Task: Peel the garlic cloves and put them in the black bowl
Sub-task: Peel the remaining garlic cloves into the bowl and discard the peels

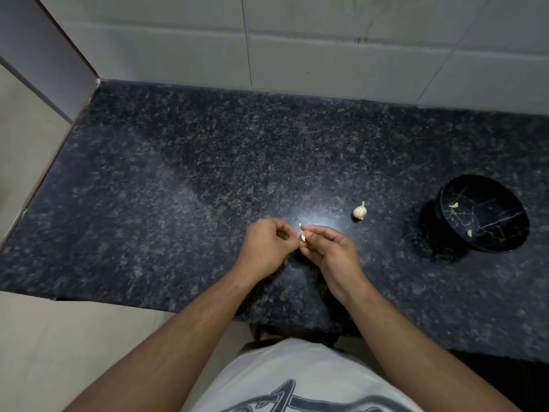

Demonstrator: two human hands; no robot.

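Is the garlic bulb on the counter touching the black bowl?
Apart. The head view shows the garlic bulb sitting left of the black bowl, with bare counter plainly between them.

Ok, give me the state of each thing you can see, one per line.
Left hand: pinching the clove.
Right hand: pinching the same clove.
Garlic clove: held between both hands, above the counter.
Garlic bulb: lying on the counter, untouched.
Black bowl: tilted, two cloves inside.

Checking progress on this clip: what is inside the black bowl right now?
Two pale garlic pieces lie inside the black bowl, one near its far side, one nearer. Nothing covers the inside.
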